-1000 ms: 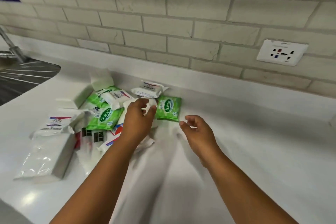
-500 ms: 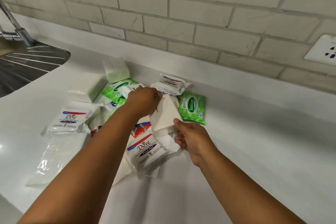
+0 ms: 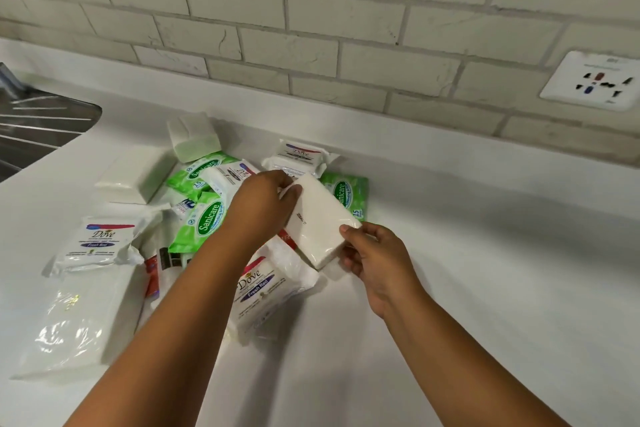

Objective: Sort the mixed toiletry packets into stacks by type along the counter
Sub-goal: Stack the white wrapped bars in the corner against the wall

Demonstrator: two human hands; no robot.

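A plain white tissue packet [image 3: 320, 220] is held tilted above the mixed pile, between both hands. My left hand [image 3: 258, 206] grips its far end; my right hand [image 3: 375, 255] pinches its near corner. Under and around it lie green Sanicare wipe packets [image 3: 204, 222] [image 3: 346, 192], white Dove packets [image 3: 98, 241] [image 3: 259, 291] [image 3: 298, 154], and other plain white tissue packets [image 3: 136, 173] [image 3: 194, 137]. A clear-wrapped white packet [image 3: 72, 326] lies at the near left.
The white counter [image 3: 485, 253] stretches to the right of the pile. A steel sink drainboard [image 3: 38, 121] sits at the far left. A brick wall [image 3: 346, 28] runs behind, carrying a wall socket [image 3: 594, 80] at the right.
My left hand picked the plain white packet out of the pile and my right hand came in to take its near corner. The packet now sits higher and more to the right.
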